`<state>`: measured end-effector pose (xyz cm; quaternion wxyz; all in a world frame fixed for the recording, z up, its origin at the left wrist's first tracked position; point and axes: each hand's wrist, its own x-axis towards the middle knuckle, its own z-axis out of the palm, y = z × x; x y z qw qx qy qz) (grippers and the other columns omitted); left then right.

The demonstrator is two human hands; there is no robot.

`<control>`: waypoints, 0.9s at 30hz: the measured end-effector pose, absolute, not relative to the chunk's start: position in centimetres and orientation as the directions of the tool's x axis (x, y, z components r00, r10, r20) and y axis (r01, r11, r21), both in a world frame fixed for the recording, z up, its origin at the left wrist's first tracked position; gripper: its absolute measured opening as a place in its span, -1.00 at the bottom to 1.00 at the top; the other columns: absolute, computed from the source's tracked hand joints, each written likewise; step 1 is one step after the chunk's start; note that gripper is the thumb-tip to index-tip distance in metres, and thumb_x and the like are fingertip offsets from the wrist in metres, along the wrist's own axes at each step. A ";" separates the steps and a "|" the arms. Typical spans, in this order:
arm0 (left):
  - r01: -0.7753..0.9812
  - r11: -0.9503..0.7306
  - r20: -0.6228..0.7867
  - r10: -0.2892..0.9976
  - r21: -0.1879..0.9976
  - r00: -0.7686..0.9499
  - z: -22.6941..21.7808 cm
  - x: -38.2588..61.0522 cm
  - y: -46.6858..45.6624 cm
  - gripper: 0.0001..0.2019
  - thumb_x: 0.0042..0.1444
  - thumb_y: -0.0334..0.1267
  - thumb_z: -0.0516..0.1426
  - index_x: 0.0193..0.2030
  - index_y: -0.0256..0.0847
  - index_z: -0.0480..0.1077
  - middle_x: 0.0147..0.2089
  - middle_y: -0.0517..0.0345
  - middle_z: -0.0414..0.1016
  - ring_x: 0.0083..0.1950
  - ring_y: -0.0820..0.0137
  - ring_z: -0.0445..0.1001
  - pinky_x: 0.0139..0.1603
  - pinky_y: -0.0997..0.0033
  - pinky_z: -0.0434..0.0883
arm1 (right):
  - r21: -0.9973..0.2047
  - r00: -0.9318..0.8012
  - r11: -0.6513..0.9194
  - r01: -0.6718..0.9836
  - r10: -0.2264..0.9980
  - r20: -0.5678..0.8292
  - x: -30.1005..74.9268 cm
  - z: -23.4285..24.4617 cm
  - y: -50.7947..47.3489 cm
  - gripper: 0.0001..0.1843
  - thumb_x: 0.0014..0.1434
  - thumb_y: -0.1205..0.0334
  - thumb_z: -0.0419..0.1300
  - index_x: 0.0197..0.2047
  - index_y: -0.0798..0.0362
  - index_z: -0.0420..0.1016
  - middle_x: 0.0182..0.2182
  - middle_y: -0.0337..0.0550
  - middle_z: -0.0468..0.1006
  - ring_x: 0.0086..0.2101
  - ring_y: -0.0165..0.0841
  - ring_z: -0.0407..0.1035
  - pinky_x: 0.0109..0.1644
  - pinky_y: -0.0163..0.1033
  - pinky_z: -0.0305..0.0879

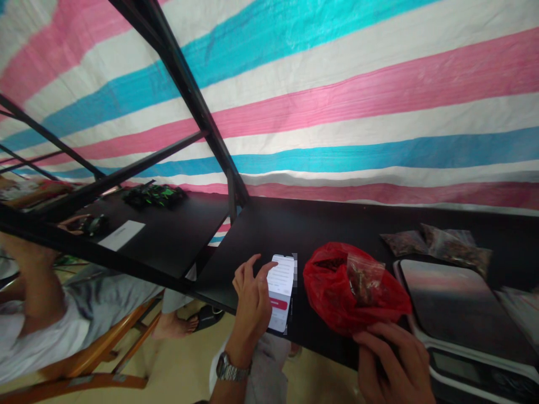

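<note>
Right hand was nearest, its fingertips at the near edge of the red bag; whether they pinched it I could not tell. A clear sachet lay in the bag's mouth. Farther left, the left hand, a watch on its wrist, had its fingers apart over the phone at the near edge of the table; I could not tell if any touched it. Right of the bag stood the scale, with packets near its far side.

Left hand and right hand bare. Left one wears a silver-toned metal watch, link-banded. I note a pale grey garment, near side.
</note>
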<state>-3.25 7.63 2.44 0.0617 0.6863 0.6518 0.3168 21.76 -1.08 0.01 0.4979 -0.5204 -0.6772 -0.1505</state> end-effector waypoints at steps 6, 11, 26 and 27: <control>0.841 -0.092 0.356 0.926 0.533 -0.125 2.6 -4.0 7.8 -0.38 0.54 -0.13 -0.30 0.08 -0.04 0.61 0.39 -0.05 0.40 0.38 0.04 0.23 0.36 -0.16 0.26 | -0.326 0.055 0.406 0.854 0.552 0.832 21.8 0.2 -1.0 -0.83 0.39 0.45 0.28 -0.18 -0.02 0.58 -0.19 -0.14 0.55 -0.16 -0.25 0.47 -0.03 -0.06 0.39; 0.849 -0.083 0.357 0.925 0.523 -0.130 2.4 -4.2 7.9 -0.39 0.54 -0.12 -0.29 0.09 -0.02 0.62 0.38 -0.04 0.41 0.37 0.03 0.23 0.34 -0.17 0.27 | -0.329 0.056 0.406 0.852 0.555 0.830 21.6 0.3 -1.1 -0.84 0.39 0.46 0.27 -0.18 -0.01 0.57 -0.18 -0.12 0.55 -0.16 -0.24 0.47 -0.02 -0.06 0.40; 0.854 -0.099 0.329 0.940 0.511 -0.088 2.8 -3.7 7.7 -0.41 0.53 -0.12 -0.26 0.19 0.01 0.61 0.42 -0.06 0.36 0.35 0.00 0.22 0.34 -0.23 0.24 | -0.358 0.094 0.392 0.847 0.553 0.828 21.5 0.2 -1.1 -0.84 0.40 0.43 0.28 -0.20 -0.02 0.59 -0.19 -0.15 0.56 -0.16 -0.27 0.48 -0.01 -0.09 0.40; 0.854 -0.102 0.329 0.940 0.511 -0.085 2.8 -3.7 7.6 -0.41 0.53 -0.12 -0.25 0.20 0.01 0.61 0.42 -0.06 0.36 0.36 0.00 0.22 0.35 -0.23 0.24 | -0.359 0.095 0.391 0.848 0.554 0.827 21.4 0.2 -1.1 -0.84 0.41 0.42 0.28 -0.21 -0.02 0.59 -0.19 -0.16 0.56 -0.16 -0.27 0.48 -0.01 -0.09 0.40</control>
